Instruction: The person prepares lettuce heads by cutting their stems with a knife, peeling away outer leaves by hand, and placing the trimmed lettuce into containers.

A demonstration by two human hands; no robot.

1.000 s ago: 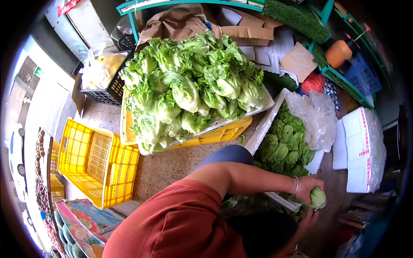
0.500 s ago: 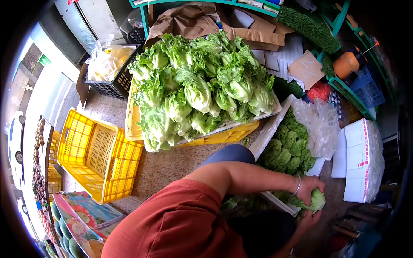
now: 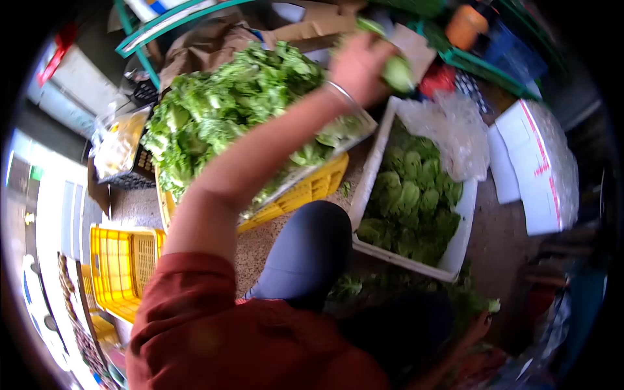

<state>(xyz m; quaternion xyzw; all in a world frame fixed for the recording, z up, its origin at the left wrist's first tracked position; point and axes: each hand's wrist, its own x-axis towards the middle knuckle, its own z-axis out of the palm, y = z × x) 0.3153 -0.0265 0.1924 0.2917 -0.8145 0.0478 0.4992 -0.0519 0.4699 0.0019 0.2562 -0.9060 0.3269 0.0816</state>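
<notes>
My left hand, with a silvery bracelet at the wrist, is raised at the upper middle and closed around a head of lettuce. Motion blurs both, and the fingers partly cover the lettuce. Below it on the left is a big heap of lettuce heads, stacked over yellow crates. My right hand is low on the right, in shade, with its fingers closed at some lettuce leaves that show a pale stem end.
A white foam box of rounder green lettuce stands in front of me, clear plastic draped over its far edge. White foam pieces lie to the right. At the left stands a yellow crate. Cardboard lies behind the heap.
My left hand has swung from the lower right up beside the heap, carrying the head of lettuce. My right hand stays low, now apart from it. The view has shifted.
</notes>
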